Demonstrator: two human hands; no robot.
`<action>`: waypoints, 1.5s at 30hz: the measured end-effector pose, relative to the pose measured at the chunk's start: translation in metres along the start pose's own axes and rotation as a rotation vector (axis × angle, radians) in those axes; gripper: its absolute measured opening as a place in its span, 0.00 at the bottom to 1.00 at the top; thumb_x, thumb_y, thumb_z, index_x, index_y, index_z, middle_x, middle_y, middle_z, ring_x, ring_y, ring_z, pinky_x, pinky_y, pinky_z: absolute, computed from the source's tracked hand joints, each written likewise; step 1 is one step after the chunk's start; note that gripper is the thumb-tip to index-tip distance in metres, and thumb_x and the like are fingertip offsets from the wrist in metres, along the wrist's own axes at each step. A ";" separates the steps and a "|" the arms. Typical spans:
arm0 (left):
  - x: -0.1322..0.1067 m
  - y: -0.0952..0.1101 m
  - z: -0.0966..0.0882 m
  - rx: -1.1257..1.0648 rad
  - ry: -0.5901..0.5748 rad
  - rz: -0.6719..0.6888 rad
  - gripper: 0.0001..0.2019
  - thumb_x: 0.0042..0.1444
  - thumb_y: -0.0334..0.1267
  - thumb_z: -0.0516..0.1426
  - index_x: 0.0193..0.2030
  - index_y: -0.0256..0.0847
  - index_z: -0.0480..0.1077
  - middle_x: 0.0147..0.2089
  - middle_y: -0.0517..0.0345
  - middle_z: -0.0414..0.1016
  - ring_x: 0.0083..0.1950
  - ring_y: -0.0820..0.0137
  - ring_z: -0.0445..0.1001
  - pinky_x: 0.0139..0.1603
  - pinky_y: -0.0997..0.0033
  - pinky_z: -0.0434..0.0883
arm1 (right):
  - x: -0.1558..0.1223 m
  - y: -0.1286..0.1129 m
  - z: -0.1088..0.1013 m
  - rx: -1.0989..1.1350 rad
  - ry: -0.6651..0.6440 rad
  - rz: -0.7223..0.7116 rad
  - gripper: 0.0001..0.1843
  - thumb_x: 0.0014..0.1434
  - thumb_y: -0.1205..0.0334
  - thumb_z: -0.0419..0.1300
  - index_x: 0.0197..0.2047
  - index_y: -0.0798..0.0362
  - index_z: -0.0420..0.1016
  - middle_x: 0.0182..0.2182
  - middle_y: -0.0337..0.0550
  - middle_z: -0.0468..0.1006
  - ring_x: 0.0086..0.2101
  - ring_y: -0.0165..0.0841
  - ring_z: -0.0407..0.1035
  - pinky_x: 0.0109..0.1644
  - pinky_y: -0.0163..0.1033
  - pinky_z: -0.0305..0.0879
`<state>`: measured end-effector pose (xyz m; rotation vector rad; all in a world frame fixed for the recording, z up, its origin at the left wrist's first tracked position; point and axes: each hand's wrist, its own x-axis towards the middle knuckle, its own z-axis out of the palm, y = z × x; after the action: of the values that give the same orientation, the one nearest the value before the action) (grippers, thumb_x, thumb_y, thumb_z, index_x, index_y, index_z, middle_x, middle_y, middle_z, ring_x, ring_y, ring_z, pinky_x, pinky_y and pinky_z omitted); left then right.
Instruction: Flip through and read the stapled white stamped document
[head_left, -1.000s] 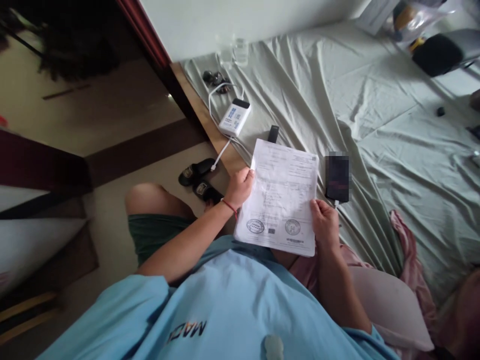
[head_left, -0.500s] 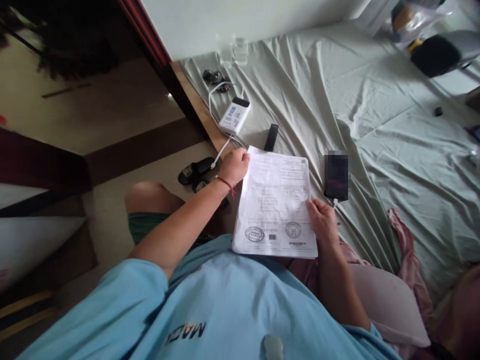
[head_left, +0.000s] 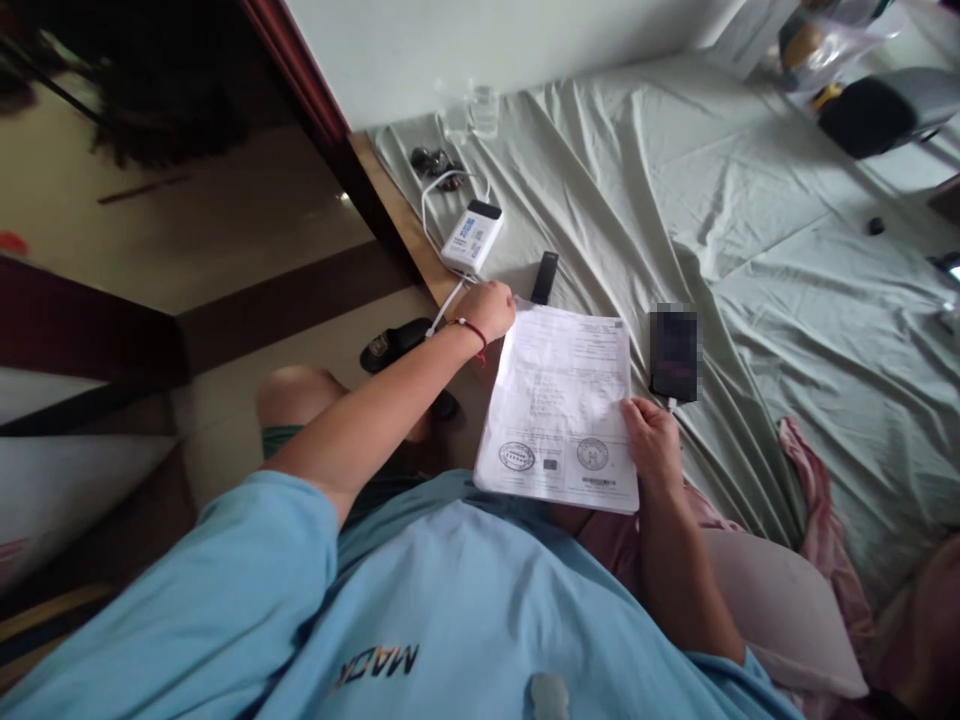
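I hold a stack of printed white papers (head_left: 564, 400) with two round stamps near its bottom edge, over my lap at the bed's edge. My right hand (head_left: 651, 440) grips the papers' lower right side with the thumb on top. At the papers' top left corner my left hand (head_left: 491, 310), with a red string on the wrist, has its fingers curled closed at the corner. A small black stick-shaped device (head_left: 544, 277) lies just beyond the papers on the sheet.
A phone (head_left: 673, 353) lies on the grey-green bedsheet (head_left: 787, 270) right of the papers. A white power bank (head_left: 472, 236) with a white cable sits near the wooden bed edge, with glasses behind it. Black sandals (head_left: 394, 345) are on the floor. Pink cloth lies at my right.
My left hand slid from the papers' left edge up to the top left corner. The papers turned a little straighter. My right hand kept its hold.
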<state>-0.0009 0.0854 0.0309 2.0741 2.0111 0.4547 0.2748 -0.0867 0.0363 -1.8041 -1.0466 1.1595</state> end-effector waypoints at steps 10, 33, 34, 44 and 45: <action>-0.012 0.013 -0.019 -0.159 0.255 0.275 0.17 0.61 0.26 0.51 0.49 0.40 0.78 0.49 0.48 0.79 0.50 0.59 0.74 0.54 0.59 0.71 | 0.002 -0.002 -0.006 -0.028 0.051 0.017 0.20 0.52 0.43 0.61 0.31 0.54 0.77 0.20 0.38 0.72 0.21 0.30 0.59 0.23 0.35 0.55; -0.014 0.012 -0.018 -0.278 0.183 0.418 0.23 0.61 0.20 0.49 0.52 0.42 0.80 0.58 0.56 0.78 0.63 0.63 0.70 0.66 0.57 0.66 | 0.003 -0.004 -0.018 -0.039 0.101 -0.074 0.22 0.55 0.42 0.60 0.34 0.54 0.80 0.22 0.39 0.75 0.23 0.31 0.62 0.27 0.36 0.58; -0.015 0.012 -0.017 -0.275 0.156 0.424 0.22 0.61 0.21 0.50 0.50 0.43 0.80 0.57 0.55 0.79 0.64 0.62 0.70 0.67 0.56 0.65 | 0.003 -0.004 -0.018 -0.030 0.103 -0.073 0.21 0.55 0.43 0.60 0.34 0.54 0.80 0.22 0.39 0.75 0.23 0.31 0.62 0.27 0.36 0.58; -0.024 0.015 -0.014 -0.199 0.107 0.394 0.21 0.63 0.23 0.51 0.52 0.48 0.80 0.59 0.58 0.77 0.65 0.63 0.71 0.71 0.50 0.56 | 0.000 -0.010 -0.018 0.004 0.111 -0.059 0.20 0.53 0.44 0.61 0.32 0.55 0.80 0.21 0.39 0.73 0.22 0.30 0.60 0.25 0.35 0.57; -0.024 0.015 -0.013 -0.197 0.109 0.391 0.21 0.63 0.23 0.52 0.51 0.48 0.80 0.59 0.58 0.77 0.65 0.63 0.71 0.71 0.49 0.56 | 0.000 -0.010 -0.018 0.007 0.109 -0.055 0.20 0.52 0.44 0.62 0.32 0.55 0.80 0.21 0.39 0.73 0.22 0.30 0.60 0.25 0.35 0.57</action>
<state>0.0080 0.0600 0.0470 2.3564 1.5322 0.8135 0.2891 -0.0853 0.0509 -1.8008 -1.0214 1.0194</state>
